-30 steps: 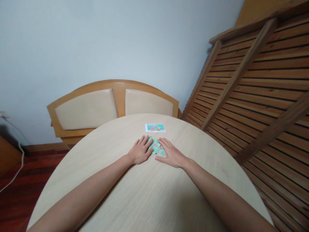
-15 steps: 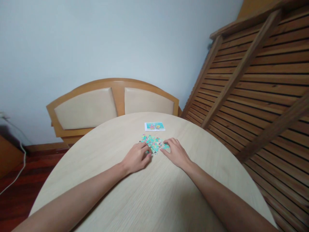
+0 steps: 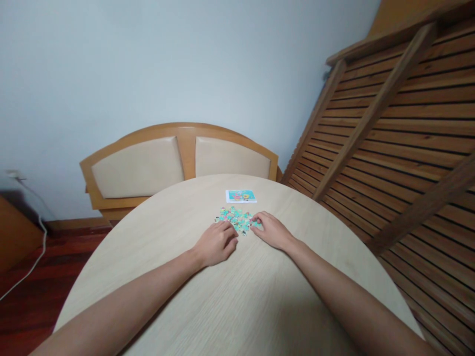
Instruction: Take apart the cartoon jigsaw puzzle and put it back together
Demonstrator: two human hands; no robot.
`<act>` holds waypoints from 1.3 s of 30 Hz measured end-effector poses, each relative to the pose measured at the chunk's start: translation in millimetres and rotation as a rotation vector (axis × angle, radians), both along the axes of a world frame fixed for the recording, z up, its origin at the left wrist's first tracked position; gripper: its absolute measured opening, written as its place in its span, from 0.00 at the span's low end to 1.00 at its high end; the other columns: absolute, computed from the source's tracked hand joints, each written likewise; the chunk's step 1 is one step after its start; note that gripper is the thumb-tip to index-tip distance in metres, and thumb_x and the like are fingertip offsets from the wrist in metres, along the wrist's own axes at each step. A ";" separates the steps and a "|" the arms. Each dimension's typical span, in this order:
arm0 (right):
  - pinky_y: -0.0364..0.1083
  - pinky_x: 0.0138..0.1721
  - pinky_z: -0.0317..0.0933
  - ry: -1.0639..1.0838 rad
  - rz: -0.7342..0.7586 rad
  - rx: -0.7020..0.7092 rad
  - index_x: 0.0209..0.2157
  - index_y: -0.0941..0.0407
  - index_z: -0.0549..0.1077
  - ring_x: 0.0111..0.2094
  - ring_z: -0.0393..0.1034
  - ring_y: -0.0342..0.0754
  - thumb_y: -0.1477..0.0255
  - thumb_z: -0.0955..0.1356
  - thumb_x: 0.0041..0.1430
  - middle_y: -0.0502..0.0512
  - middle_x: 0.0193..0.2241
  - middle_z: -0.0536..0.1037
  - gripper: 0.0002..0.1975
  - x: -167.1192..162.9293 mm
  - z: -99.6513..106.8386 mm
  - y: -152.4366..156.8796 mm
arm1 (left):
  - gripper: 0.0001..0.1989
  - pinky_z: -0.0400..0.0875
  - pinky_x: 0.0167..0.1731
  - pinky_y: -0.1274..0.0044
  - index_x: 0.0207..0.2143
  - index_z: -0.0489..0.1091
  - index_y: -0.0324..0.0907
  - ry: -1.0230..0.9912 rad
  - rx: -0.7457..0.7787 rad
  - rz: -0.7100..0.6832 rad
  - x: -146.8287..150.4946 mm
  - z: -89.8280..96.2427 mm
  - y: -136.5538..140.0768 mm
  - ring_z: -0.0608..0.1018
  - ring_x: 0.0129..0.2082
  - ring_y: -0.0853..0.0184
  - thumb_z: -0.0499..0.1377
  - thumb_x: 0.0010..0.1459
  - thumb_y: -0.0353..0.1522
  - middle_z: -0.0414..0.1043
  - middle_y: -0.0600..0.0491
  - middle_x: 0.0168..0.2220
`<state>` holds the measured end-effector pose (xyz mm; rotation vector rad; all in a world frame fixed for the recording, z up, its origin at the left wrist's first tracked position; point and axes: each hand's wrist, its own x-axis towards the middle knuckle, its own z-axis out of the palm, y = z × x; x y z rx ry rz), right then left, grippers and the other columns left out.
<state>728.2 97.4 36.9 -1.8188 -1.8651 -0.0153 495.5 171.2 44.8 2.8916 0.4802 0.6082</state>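
Jigsaw pieces (image 3: 234, 216) lie spread on the worktop (image 3: 241, 296), left hand (image 3: 216, 244) curled at seven o'clock, right hand (image 3: 273, 232) half-open at four, grips unclear; picture card (image 3: 241, 196) at twelve, presumably for unobstructed viewing.

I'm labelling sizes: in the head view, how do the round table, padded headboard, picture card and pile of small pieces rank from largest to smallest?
1. Round table, though nearness to the camera swells it
2. Padded headboard
3. Pile of small pieces, loosely spread
4. Picture card
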 end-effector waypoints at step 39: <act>0.54 0.58 0.59 -0.019 0.032 0.002 0.59 0.58 0.65 0.57 0.63 0.56 0.66 0.68 0.64 0.64 0.54 0.73 0.24 -14.6 -2.0 -19.0 | 0.12 0.72 0.53 0.67 0.45 0.76 0.43 -0.073 0.005 -0.029 -6.3 -8.5 20.6 0.75 0.50 0.59 0.54 0.66 0.34 0.75 0.48 0.49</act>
